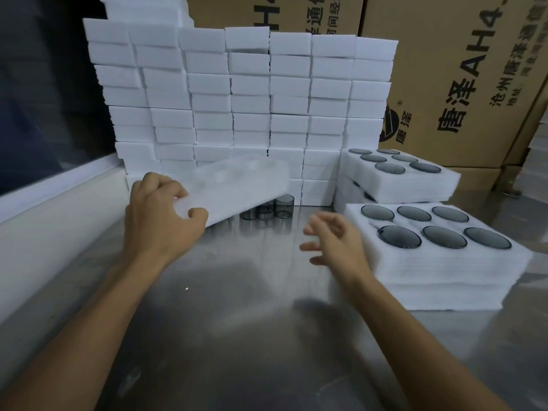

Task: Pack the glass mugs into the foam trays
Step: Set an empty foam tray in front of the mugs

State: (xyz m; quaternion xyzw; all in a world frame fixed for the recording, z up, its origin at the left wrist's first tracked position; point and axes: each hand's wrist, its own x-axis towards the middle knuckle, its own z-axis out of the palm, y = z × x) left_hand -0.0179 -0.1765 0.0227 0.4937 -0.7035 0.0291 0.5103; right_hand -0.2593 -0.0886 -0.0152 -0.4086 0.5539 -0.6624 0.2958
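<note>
My left hand (pixel 161 209) grips the near corner of a white foam tray (pixel 237 188), which is tilted above the steel table and blurred. Under its far edge stand a few smoky glass mugs (pixel 283 206), partly hidden by the tray. My right hand (pixel 333 238) hovers open above the table, fingers spread, just left of a filled foam tray (pixel 439 268) whose holes hold several dark mugs. Behind that one lie two more filled trays (pixel 397 176), stacked.
A tall wall of stacked white foam blocks (pixel 243 96) stands at the back of the steel table (pixel 237 321). Brown cardboard boxes (pixel 462 84) rise behind and to the right. A white ledge (pixel 53 221) runs along the left side.
</note>
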